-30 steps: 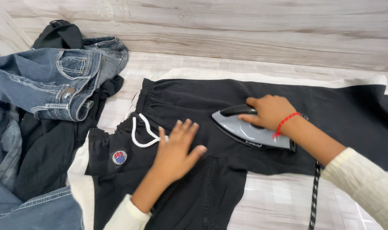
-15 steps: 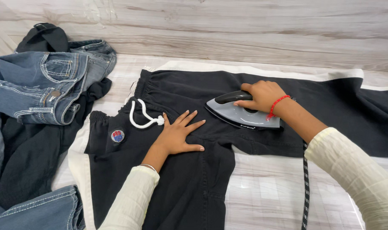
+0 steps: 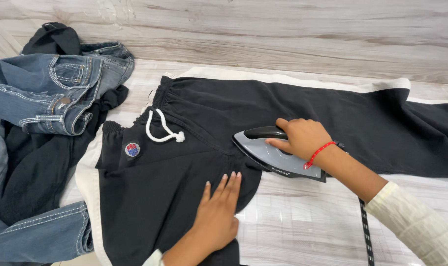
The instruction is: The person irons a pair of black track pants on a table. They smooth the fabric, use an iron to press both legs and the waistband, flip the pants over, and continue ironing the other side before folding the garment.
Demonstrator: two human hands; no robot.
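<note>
The right hand grips the black handle of a grey iron, which rests flat on the black track pants near their crotch seam. The left hand lies open, palm down, fingers together, pressing the near pant leg flat just left of the iron. A white drawstring loops at the waistband beside a round badge. The iron's braided cord trails toward the near right. Blue jeans lie heaped at far left on the pale wood-look surface.
</note>
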